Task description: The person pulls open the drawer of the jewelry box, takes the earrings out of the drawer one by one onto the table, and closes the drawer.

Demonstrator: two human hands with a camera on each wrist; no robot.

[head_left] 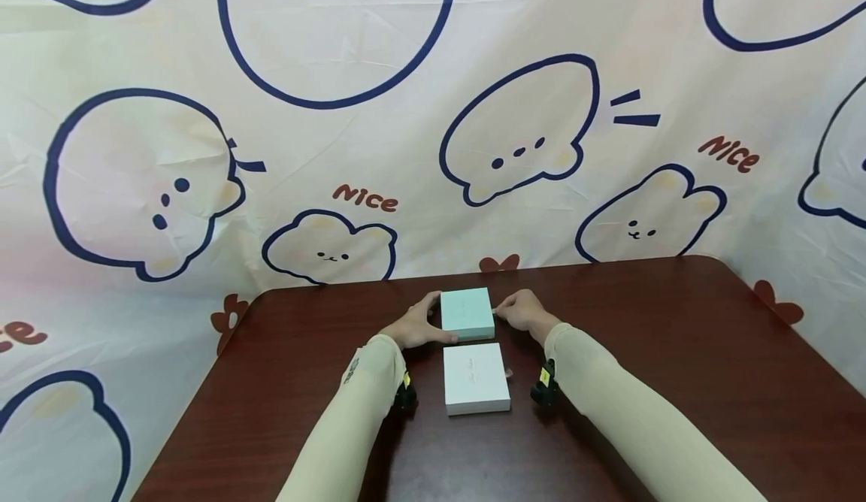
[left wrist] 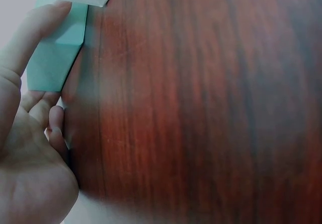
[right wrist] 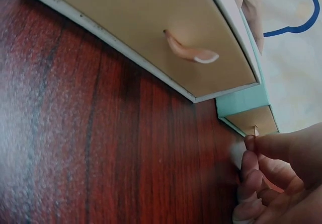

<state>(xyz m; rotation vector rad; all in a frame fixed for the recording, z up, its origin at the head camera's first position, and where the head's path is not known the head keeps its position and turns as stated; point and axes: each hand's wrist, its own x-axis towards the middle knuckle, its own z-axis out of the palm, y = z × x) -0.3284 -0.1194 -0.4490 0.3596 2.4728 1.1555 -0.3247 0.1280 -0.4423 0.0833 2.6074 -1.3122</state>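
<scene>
A mint-green drawer-style box (head_left: 467, 312) lies toward the far side of the table. My left hand (head_left: 421, 326) holds it from the left, thumb along its near side and fingers around the far left corner; the left wrist view shows the thumb against the green side (left wrist: 53, 65). At the box's right end, my right hand (head_left: 524, 311) pinches a small ribbon pull (right wrist: 255, 130) between thumb and forefinger. That ribbon comes out of the tan drawer front (right wrist: 253, 119), which looks flush with the green sleeve. Closer to me sits a white box (head_left: 476, 379), untouched by either hand.
The white box has a tan drawer front (right wrist: 136, 27) with a pinkish ribbon pull (right wrist: 188, 51) on its right side. Both boxes lie on a dark reddish-brown wooden table (head_left: 284, 412). Behind it hangs a cloth (head_left: 419, 149) printed with cartoon outlines.
</scene>
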